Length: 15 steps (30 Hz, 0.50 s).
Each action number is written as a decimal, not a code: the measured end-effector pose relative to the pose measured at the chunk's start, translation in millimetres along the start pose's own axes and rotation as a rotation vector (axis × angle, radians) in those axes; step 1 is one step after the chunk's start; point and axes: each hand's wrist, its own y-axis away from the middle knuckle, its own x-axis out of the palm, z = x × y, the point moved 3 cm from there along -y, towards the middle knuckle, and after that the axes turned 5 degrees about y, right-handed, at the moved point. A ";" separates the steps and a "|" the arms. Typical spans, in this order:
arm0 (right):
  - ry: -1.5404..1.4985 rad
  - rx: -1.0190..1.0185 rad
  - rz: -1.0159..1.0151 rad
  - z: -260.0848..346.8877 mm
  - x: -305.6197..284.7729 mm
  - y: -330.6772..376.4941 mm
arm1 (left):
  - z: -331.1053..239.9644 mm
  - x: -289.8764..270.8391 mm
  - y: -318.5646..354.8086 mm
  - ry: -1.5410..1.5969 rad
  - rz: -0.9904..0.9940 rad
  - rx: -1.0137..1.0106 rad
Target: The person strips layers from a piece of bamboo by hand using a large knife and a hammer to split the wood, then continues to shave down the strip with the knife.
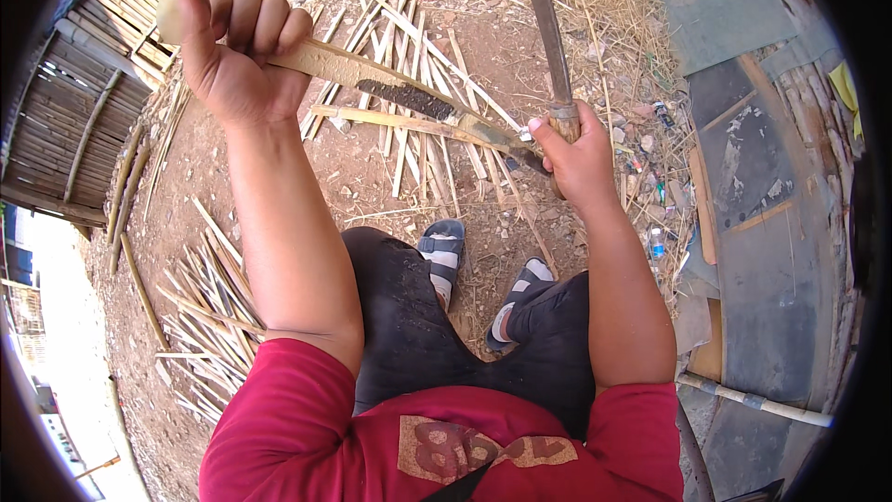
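My left hand, raised at the upper left, is closed around a pale wooden strip with a dark rough patch along one side. The strip slants down to the right, its far end near my right hand. My right hand grips the wooden handle of a machete, whose long, dark, slightly curved blade points up and away from me. The blade is apart from the strip. Just below the strip shows a second pale slat; whether it is joined to the first I cannot tell.
Split slats lie scattered on the dirt ahead, and a heap of slats is at my left. Dry straw and litter cover the far right ground. Dark sheets run along the right. A bamboo wall stands at the left.
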 end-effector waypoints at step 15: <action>0.027 -0.019 0.235 23.8 -21.3 23.3 | 21.9 14.6 -6.5 0.279 0.093 -0.201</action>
